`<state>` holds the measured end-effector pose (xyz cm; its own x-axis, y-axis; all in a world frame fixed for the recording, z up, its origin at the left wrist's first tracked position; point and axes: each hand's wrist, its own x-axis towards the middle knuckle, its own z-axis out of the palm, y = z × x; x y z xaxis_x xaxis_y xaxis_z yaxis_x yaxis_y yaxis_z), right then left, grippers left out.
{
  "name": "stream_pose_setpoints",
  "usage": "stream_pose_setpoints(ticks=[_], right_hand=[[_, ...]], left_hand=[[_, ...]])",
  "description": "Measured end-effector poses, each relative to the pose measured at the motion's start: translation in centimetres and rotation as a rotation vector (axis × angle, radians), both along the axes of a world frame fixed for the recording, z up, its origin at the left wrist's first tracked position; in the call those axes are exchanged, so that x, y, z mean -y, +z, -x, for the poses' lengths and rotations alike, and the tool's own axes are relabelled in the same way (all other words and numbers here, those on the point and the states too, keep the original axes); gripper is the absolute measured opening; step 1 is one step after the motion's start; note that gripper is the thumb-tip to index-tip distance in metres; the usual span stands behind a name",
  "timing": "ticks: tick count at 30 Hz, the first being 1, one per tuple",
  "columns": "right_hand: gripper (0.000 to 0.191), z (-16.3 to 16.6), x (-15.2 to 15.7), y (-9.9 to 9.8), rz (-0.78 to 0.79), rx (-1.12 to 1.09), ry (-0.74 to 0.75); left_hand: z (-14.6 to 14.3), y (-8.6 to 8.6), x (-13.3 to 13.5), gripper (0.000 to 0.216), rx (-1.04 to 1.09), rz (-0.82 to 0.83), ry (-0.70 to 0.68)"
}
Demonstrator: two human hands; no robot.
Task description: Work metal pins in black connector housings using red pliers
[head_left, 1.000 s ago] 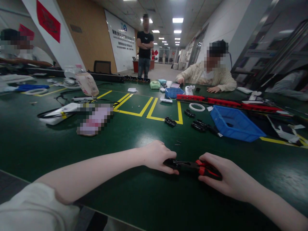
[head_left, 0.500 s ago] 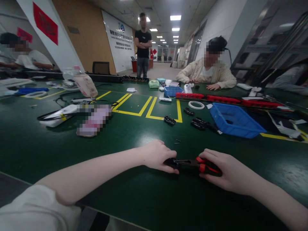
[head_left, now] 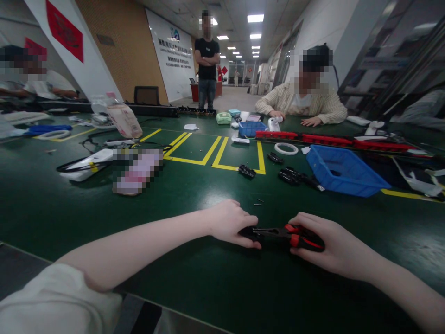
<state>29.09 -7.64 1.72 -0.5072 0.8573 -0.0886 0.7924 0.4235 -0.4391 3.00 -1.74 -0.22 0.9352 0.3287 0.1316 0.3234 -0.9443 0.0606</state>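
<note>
Hands stay put: left hand [head_left: 229, 223] pinches the nose of the pliers [head_left: 275, 232], right hand [head_left: 332, 248] grips their handles.

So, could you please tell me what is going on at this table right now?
The person wearing the camera has both hands down on the green table. The right hand grips the red-and-black handles of the pliers, while the left hand is closed around their black nose end. Loose black parts, a blue bin and a tape ring lie beyond. A person in a striped shirt sits opposite.
</note>
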Motion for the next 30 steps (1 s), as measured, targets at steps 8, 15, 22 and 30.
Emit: stream_pose_setpoints(ticks=[8, 15, 22, 30], right_hand=[[0.027, 0.56, 0.07, -0.10, -0.021, -0.024, -0.006], [0.027, 0.52, -0.06, 0.09, -0.019, 0.001, 0.026], [0.030, 0.09, -0.12, 0.09, 0.008, 0.008, 0.023], [0.030, -0.30, -0.34, 0.16, -0.004, 0.021, 0.048]], left_hand=[[-0.08, -0.22, -0.06, 0.040, 0.011, -0.017, 0.002], [-0.01, -0.08, 0.01, 0.040, 0.014, 0.000, -0.005], [-0.10, 0.21, 0.10, 0.041, 0.001, 0.009, -0.011], [-0.12, -0.09, 0.01, 0.041, 0.017, -0.008, -0.031]])
